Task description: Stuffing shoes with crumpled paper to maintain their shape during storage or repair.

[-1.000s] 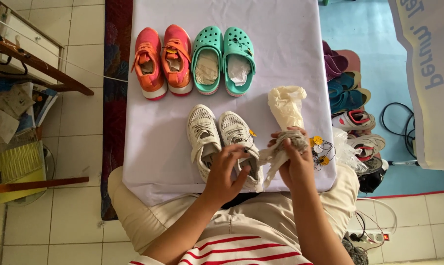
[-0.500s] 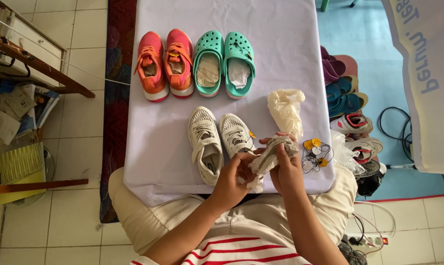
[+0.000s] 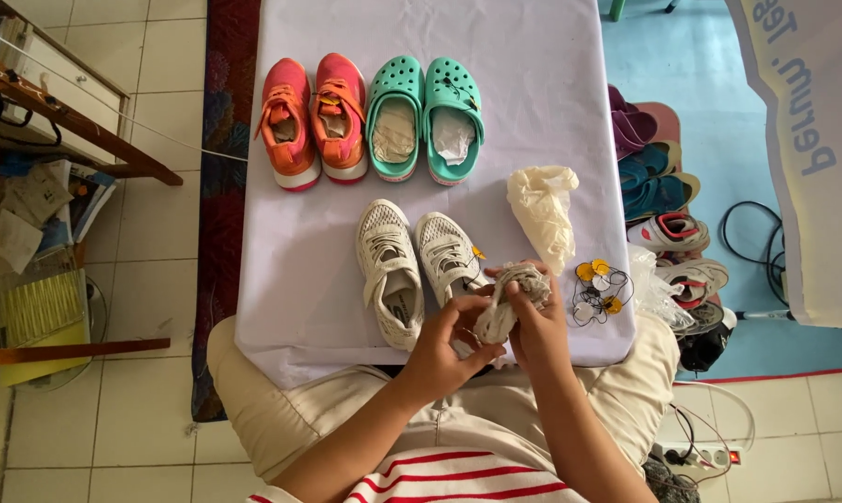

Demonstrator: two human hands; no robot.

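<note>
At lower centre, a crumpled wad of paper (image 3: pixel 505 303) is pinched by curled fingers of the left hand (image 3: pixel 444 340) and right hand (image 3: pixel 537 326); the white shoe (image 3: pixel 451 256) just beside could be knocked, or the wad dropped.

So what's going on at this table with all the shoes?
A seated person holds a crumpled wad of pale paper in both hands, left hand and right hand, at the near edge of a cloth-covered table. Beside the hands lies a pair of white sneakers. Farther back sit orange sneakers and teal clogs with paper in them. A cream bag and yellow tags lie to the right.
</note>
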